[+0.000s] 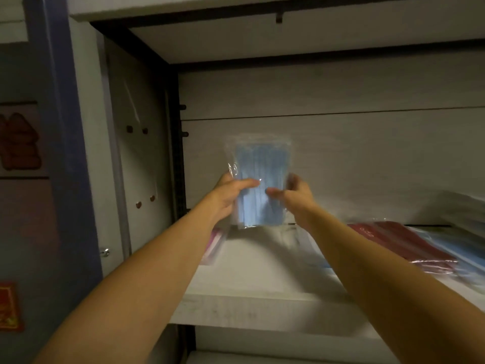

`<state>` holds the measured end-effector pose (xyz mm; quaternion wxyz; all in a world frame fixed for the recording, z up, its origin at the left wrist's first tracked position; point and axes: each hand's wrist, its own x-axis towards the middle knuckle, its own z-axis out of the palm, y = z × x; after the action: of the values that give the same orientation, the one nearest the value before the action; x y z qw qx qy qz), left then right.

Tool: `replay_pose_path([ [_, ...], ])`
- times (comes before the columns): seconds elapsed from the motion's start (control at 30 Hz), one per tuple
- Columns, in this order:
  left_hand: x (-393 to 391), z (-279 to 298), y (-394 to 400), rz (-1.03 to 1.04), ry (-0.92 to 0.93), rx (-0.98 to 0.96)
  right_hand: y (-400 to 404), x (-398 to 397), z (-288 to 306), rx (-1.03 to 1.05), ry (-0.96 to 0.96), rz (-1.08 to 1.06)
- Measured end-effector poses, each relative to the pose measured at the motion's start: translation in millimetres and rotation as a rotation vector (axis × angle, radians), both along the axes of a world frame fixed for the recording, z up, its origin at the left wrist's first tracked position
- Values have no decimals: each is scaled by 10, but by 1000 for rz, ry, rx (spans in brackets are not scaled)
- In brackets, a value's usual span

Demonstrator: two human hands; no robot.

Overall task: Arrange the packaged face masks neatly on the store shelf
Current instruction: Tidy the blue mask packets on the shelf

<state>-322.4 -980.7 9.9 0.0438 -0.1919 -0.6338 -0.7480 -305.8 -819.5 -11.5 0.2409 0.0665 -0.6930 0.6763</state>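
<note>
The person held one clear pack of blue face masks upright above the shelf board, near the middle of the view. The left hand gripped the pack's left edge, thumb laid across the front and fingers hidden behind. The right hand pinched the right edge, thumb on the front; its fingers were blurred, so their exact lie could not be told. The bottom edge of the pack hung just above the board, apparently not yet resting on it.

The job looked to be under way rather than near its end. At about four o'clock from the held pack, a dark red pack lay flat on the board, overlapping loosely with a blue pack at its right, both askew. At about eight o'clock a pink-edged pack showed partly behind the left forearm. A pale, clear-wrapped pack lay directly below the held one, and a small blue corner peeped out beside the right forearm; whether that corner was a separate pack could not be told.

Counted: one pack in hand; on the board one red, one pink, one pale and at least one blue. None stood in a row yet, so placing the held pack and straightening the rest seemed still to be done.
</note>
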Motion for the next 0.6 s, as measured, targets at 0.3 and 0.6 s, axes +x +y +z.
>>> replay_pose_path([
  [0.3, -349, -309, 14, 62, 90, -100, 218, -295, -322, 82, -44, 116],
  [0.6, -398, -304, -25, -7, -45, 196, 125, -318, -342, -80, -22, 218],
])
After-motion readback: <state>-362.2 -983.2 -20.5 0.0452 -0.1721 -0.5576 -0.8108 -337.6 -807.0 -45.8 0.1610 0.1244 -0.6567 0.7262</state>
